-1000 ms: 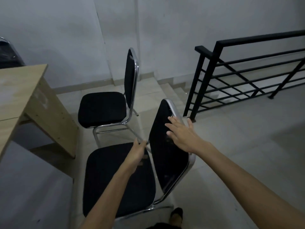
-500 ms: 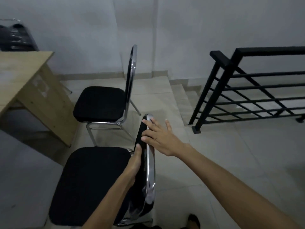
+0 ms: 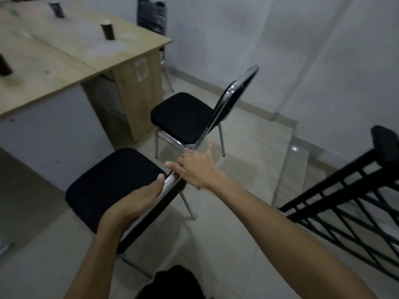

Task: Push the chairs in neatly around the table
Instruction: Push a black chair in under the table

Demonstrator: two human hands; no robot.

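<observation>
A black padded chair with a chrome frame (image 3: 112, 182) stands just in front of me, its seat facing the wooden table (image 3: 64, 52). My left hand (image 3: 138, 201) grips the top of its backrest from the seat side. My right hand (image 3: 194, 169) rests on the far end of the same backrest, fingers spread over the rim. A second black chair (image 3: 183, 117) stands beyond it, a little out from the table's end panel.
A black metal stair railing (image 3: 345, 201) runs along the right, with steps going down behind the second chair. Dark cylinders (image 3: 108, 31) stand on the table top. A plastic-wrapped chair (image 3: 153, 14) sits against the far wall.
The view has swung left, showing more of the table. The near chair has turned and shifted toward the table, with both hands staying on its backrest.
</observation>
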